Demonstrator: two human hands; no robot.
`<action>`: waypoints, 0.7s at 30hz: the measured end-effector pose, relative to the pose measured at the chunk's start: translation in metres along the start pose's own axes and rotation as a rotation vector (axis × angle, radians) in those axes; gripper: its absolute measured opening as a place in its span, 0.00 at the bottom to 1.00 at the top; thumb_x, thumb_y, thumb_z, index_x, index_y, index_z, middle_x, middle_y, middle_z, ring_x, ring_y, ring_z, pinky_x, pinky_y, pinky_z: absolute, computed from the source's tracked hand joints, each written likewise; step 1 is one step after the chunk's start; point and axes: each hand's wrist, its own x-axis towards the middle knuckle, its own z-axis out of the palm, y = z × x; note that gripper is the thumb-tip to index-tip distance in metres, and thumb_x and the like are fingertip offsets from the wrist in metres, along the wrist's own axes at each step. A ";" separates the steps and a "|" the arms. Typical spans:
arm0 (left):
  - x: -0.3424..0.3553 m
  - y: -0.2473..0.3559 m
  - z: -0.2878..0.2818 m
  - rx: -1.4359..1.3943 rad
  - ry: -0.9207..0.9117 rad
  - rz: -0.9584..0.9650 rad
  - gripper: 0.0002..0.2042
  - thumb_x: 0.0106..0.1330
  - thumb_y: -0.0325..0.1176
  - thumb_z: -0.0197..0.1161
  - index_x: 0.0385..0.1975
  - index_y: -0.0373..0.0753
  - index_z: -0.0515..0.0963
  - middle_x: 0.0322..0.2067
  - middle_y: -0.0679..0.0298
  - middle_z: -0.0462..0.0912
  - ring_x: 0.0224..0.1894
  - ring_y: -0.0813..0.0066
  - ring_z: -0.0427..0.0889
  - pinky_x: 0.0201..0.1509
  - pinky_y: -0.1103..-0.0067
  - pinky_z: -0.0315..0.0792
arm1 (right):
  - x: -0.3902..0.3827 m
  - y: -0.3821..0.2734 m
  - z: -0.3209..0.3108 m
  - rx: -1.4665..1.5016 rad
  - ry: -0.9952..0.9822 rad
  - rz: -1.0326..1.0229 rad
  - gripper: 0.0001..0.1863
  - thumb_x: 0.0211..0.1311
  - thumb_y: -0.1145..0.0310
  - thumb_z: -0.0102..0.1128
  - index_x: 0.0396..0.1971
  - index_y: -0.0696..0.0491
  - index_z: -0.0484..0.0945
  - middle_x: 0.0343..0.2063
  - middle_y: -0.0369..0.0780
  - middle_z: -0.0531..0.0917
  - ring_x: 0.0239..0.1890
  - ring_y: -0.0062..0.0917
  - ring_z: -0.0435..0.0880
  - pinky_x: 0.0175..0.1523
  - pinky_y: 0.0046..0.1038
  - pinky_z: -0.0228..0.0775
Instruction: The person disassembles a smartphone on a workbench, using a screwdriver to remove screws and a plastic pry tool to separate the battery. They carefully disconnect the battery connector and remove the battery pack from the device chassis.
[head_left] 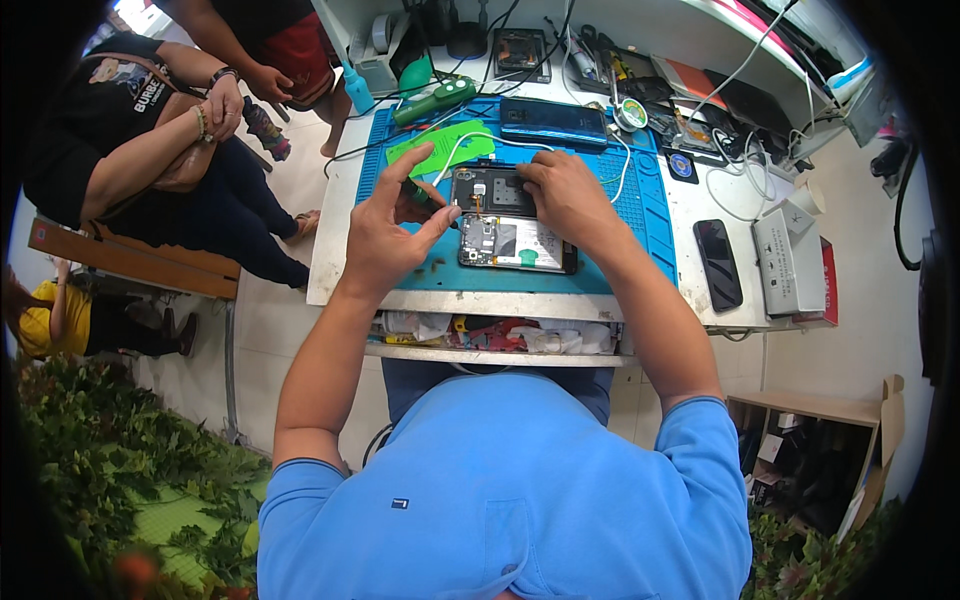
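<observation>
An opened phone [515, 246] lies on the blue mat, its battery and circuit board exposed. Just beyond it is its dark back cover [498, 191], folded away, with a thin orange ribbon cable running between the two. My right hand [575, 195] is closed, fingers pinching the cover's right edge. At the phone's left side is my left hand [388, 225], thumb and fingers curled round a dark green screwdriver [419, 194]. Its tip is hard to make out against the phone.
The blue work mat [650, 225] also carries a dark blue phone [553, 122] and a bright green card [440, 148]. A black phone [718, 264] and white box [788, 262] stand right. Below the tabletop, an open drawer [500, 352] holds clutter. People are at left.
</observation>
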 end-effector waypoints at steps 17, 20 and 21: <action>0.009 0.014 -0.002 0.040 -0.291 0.113 0.35 0.67 0.18 0.78 0.74 0.45 0.74 0.46 0.58 0.93 0.47 0.71 0.95 0.53 0.76 0.89 | -0.073 -0.076 -0.040 -0.036 -0.205 -0.118 0.15 0.69 0.70 0.68 0.53 0.58 0.89 0.49 0.44 0.87 0.54 0.37 0.83 0.63 0.42 0.71; 0.009 0.014 -0.001 0.009 -0.339 0.059 0.32 0.68 0.18 0.76 0.71 0.45 0.76 0.49 0.57 0.92 0.48 0.70 0.94 0.54 0.75 0.89 | -0.081 -0.077 -0.031 -0.087 -0.111 -0.150 0.21 0.64 0.73 0.65 0.56 0.62 0.87 0.50 0.45 0.86 0.56 0.37 0.83 0.66 0.43 0.70; 0.008 0.012 0.001 0.020 -0.316 0.057 0.31 0.69 0.19 0.76 0.71 0.46 0.76 0.51 0.58 0.91 0.47 0.70 0.94 0.54 0.75 0.88 | -0.084 -0.077 -0.028 -0.107 -0.064 -0.169 0.23 0.61 0.74 0.63 0.57 0.63 0.87 0.50 0.46 0.86 0.56 0.37 0.83 0.67 0.44 0.70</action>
